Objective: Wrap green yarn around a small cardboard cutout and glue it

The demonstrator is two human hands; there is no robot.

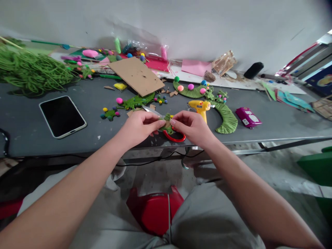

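Near the table's front edge, my left hand (141,128) and my right hand (192,126) pinch a small cardboard piece partly wrapped in green yarn (167,125) from its two sides. Scissors with red handles (176,139) lie right under it, their blades pointing to the upper left. A yellow glue gun (201,106) lies just behind my right hand. Further right is a curved shape wound with green yarn (226,119). Behind my left hand are a green decorated piece (135,102) and a small green star with coloured balls (110,114).
A phone (62,116) and a heap of green yarn (33,69) occupy the left. Brown cardboard (137,76) lies behind my hands. On the right are a purple packet (248,117) and coloured paper (293,100). A red stool (155,211) stands below.
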